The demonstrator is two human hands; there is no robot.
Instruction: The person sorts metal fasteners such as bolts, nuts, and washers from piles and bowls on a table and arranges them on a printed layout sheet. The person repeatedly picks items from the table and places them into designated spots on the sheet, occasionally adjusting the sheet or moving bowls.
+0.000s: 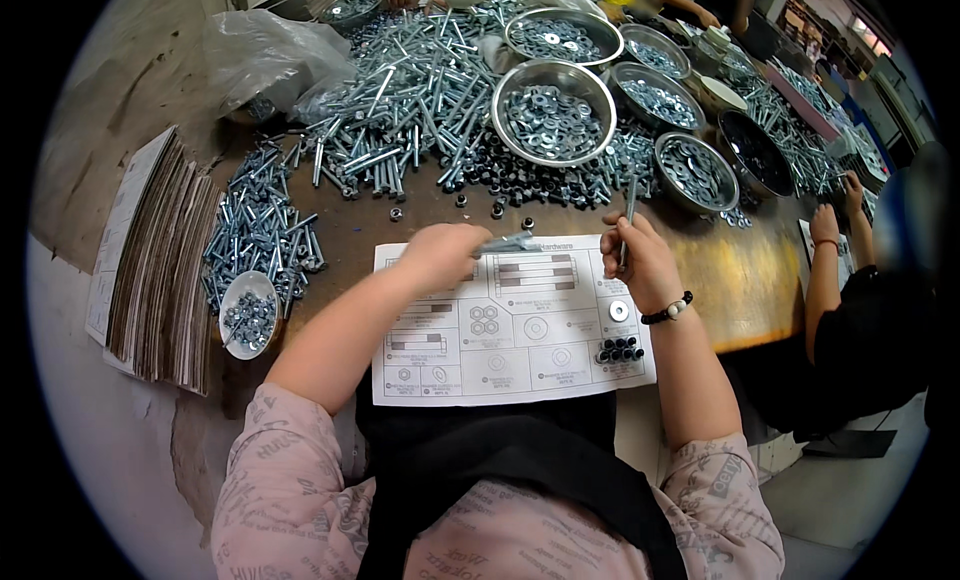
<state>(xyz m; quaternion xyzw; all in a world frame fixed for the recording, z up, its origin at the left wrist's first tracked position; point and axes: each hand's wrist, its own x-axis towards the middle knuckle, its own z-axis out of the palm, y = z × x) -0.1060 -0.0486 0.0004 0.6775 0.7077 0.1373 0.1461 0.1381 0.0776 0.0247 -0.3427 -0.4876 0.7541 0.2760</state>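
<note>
Fingers, left hand [440, 252]: curled and pinched on a long bolt [508, 244] lying nearly flat across the top edge of the parts sheet [510, 325].
Fingers, right hand [636, 260]: closed round a second bolt [629, 212] held upright, just above the sheet's upper right corner.
Head view, handling: bolts judged stiff, smooth-plated steel, light singly, apt to roll; best taken mid-shank, as both hands do.
Head view, on the sheet: one washer [619, 311] at the right edge; cluster of dark nuts [620, 351] below it, near the lower right corner.
Head view, beyond the sheet: loose bolt heap [410, 100] and steel bowls of washers [553, 112] lie past the top edge, well apart from the hands.
Head view, left of the sheet: small white dish of nuts [249, 315] beside a card stack [160, 265].
Head view, right of the sheet: another person's arm [825, 270] at the table edge.
Obstructions: scattered dark nuts [495, 210] between sheet and heap; nothing else crowds either grasp.
</note>
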